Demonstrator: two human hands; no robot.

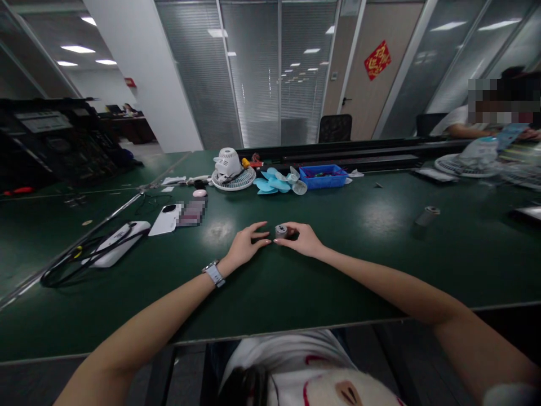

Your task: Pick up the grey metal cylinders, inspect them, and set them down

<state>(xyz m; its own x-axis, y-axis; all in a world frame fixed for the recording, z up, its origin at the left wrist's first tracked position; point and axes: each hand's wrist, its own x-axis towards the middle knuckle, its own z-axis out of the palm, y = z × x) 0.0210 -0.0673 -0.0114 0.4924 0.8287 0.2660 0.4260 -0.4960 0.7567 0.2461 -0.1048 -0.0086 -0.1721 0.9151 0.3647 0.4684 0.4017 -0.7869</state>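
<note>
A small grey metal cylinder (281, 230) stands upright on the green table (270, 293) in front of me, with dark marks or openings on its top. My right hand (306, 241) grips it from the right, thumb at the near side and fingers behind. To its left, my left hand (243, 247) is open, fingers spread and curved toward the cylinder, just short of touching it. A watch with a pale strap (213, 273) is on my left wrist. A similar metal cylinder (428, 215) sits farther right on the table.
Along the back are a white fan part (228, 164), light-blue fan blades (273, 181) and a blue tray (323, 182). At left lie a white phone (165, 220) and a white block (120, 248) with black cables. A co-worker (459, 121) sits at right.
</note>
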